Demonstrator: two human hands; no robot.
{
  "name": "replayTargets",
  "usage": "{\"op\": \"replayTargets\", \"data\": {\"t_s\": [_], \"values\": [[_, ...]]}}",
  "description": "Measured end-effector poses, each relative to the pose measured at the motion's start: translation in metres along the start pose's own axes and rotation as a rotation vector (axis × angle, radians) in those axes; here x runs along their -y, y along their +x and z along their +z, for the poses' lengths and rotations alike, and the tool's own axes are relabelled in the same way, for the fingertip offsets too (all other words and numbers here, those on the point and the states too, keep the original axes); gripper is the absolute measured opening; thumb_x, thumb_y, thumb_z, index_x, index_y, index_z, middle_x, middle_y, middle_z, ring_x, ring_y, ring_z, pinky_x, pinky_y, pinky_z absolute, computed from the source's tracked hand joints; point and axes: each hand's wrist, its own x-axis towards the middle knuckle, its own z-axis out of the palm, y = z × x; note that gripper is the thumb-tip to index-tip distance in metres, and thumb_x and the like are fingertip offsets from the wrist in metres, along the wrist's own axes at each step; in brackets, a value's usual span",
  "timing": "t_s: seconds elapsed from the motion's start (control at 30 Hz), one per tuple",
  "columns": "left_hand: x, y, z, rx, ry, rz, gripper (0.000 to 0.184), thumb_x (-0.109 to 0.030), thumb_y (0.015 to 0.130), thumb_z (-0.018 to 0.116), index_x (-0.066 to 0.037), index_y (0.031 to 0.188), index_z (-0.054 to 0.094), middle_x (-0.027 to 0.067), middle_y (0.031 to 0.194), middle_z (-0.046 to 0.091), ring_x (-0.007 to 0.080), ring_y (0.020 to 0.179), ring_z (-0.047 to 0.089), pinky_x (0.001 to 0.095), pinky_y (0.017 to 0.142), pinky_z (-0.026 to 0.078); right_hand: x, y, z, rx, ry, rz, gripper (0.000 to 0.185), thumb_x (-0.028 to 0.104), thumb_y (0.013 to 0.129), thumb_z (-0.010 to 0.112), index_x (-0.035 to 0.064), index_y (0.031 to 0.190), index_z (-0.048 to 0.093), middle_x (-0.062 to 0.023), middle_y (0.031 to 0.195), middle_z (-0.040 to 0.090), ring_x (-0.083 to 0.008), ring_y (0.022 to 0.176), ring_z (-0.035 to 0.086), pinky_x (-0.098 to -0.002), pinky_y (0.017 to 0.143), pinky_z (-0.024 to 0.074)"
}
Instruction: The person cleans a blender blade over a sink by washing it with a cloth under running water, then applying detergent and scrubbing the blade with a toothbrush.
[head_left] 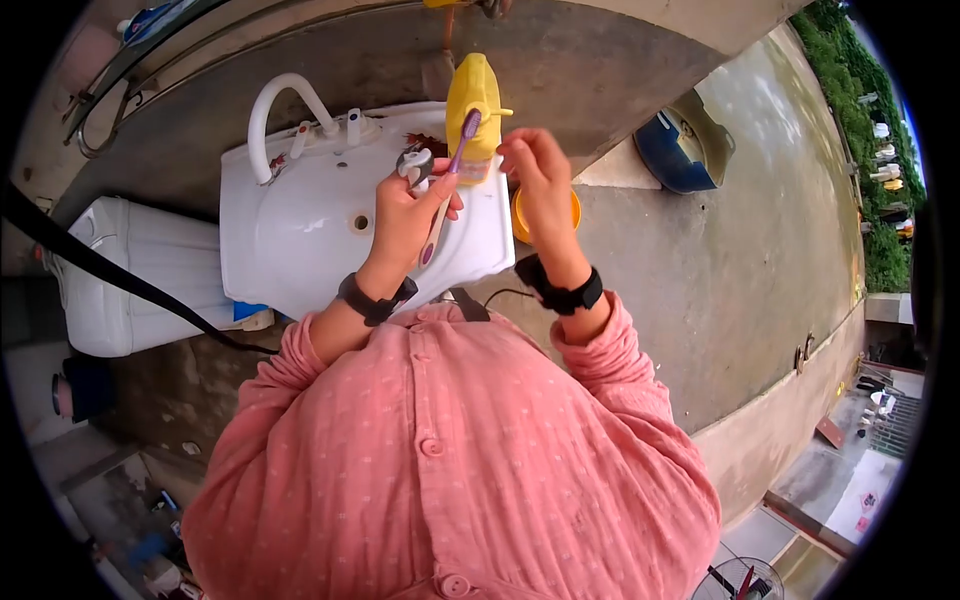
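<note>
My left hand (pixel 408 215) is closed around a purple and white toothbrush (pixel 457 160), its bristled head pointing up and away from me. A grey and white object (pixel 415 165), too small to identify, is also at that hand's fingers. Just right of the brush, my right hand (pixel 543 185) is raised with bent fingers near a yellow jug (pixel 473 100); whether anything is between its fingertips is unclear. The jug stands at the back right corner of the white sink (pixel 300 225). Both hands are above the sink's right side.
A white curved faucet (pixel 262 115) rises at the sink's back left. Behind my right hand is a yellow bowl (pixel 575 210). A white bin (pixel 125 275) stands left of the sink, and a blue tub (pixel 660 155) lies farther right on the concrete.
</note>
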Motion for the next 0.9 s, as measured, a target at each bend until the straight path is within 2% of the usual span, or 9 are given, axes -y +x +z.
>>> {"op": "replayTargets", "data": {"t_s": [0.03,0.23,0.37,0.4,0.5,0.57,0.6,0.67,0.9], "values": [[0.003,-0.003,0.007,0.049,0.017,0.035,0.02,-0.01,0.084,0.059,0.003,0.098,0.059,0.0043,0.078,0.06,0.0095,0.064,0.055,0.0219,0.057,0.045,0.005,-0.017,0.01,0.129,0.183,0.119,0.023,0.019,0.091,0.048,-0.0006,0.102,0.053,-0.002,0.084,0.055,-0.0084,0.071,0.049,-0.0201,0.065,0.0402],[0.01,0.002,0.014,0.162,0.179,0.135,0.017,-0.006,0.084,0.057,0.002,0.097,0.062,0.0036,0.084,0.064,0.0075,0.077,0.056,0.0214,0.063,0.047,-0.012,-0.024,0.015,-0.205,0.388,0.107,0.028,0.02,0.094,0.042,-0.0025,0.088,0.057,-0.0042,0.091,0.06,-0.0089,0.072,0.055,-0.0209,0.066,0.0464],[0.004,0.015,0.015,0.181,0.175,0.037,0.02,-0.01,0.083,0.059,0.004,0.096,0.061,0.0049,0.082,0.064,0.0069,0.071,0.056,0.0213,0.059,0.046,-0.011,-0.001,-0.002,-0.287,0.393,0.085,0.022,0.021,0.096,0.034,0.002,0.086,0.039,-0.0143,0.074,0.06,-0.0167,0.063,0.062,-0.0231,0.051,0.0505],[0.001,0.022,0.009,0.186,0.175,0.033,0.02,-0.01,0.083,0.059,0.004,0.096,0.061,0.0049,0.082,0.064,0.0069,0.071,0.056,0.0213,0.059,0.046,-0.012,0.001,-0.012,-0.256,0.33,0.181,0.022,0.02,0.095,0.034,0.0011,0.087,0.041,-0.0072,0.065,0.056,-0.0117,0.05,0.055,-0.0202,0.044,0.0434],[-0.005,0.054,-0.004,-0.065,0.516,0.256,0.022,-0.015,0.081,0.064,0.004,0.091,0.061,0.0037,0.075,0.062,0.0072,0.062,0.054,0.0212,0.053,0.043,-0.013,0.01,-0.027,-0.117,0.402,0.424,0.018,0.018,0.094,0.038,0.0019,0.094,0.046,0.001,0.059,0.039,-0.0065,0.043,0.027,-0.0199,0.04,0.0239],[-0.004,0.076,-0.006,-0.113,0.325,0.293,0.02,-0.02,0.081,0.065,-0.002,0.084,0.059,-0.0055,0.058,0.047,0.0015,0.044,0.035,0.0176,0.04,0.024,-0.011,0.014,-0.031,-0.055,0.471,0.46,0.017,0.017,0.093,0.038,0.0013,0.096,0.046,0.0006,0.061,0.04,-0.0064,0.045,0.029,-0.0199,0.041,0.0252],[-0.007,0.08,-0.005,-0.113,0.324,0.293,0.02,-0.02,0.081,0.065,-0.002,0.084,0.059,-0.0055,0.058,0.047,0.0015,0.044,0.035,0.0176,0.04,0.024,-0.011,0.017,-0.033,0.008,0.541,0.49,0.018,0.016,0.093,0.039,0.0006,0.098,0.047,0.0003,0.064,0.041,-0.0063,0.046,0.03,-0.02,0.041,0.0266],[-0.015,0.087,0.0,-0.032,0.152,0.017,0.02,-0.023,0.078,0.067,-0.007,0.075,0.056,-0.0079,0.055,0.04,-0.0002,0.042,0.029,0.0175,0.038,0.021,-0.01,0.02,-0.035,0.049,0.543,0.489,0.019,0.014,0.093,0.039,-0.0004,0.102,0.047,-0.0003,0.067,0.042,-0.0064,0.048,0.032,-0.02,0.043,0.0289],[-0.016,0.099,-0.003,0.093,0.117,-0.142,0.021,-0.021,0.076,0.069,-0.011,0.076,0.051,-0.0085,0.058,0.039,-0.0002,0.043,0.028,0.0169,0.038,0.019,-0.003,0.017,-0.032,0.083,0.544,0.505,0.018,0.014,0.092,0.04,0.0,0.099,0.049,-0.0019,0.063,0.046,-0.0091,0.046,0.039,-0.0224,0.042,0.0347]]}}
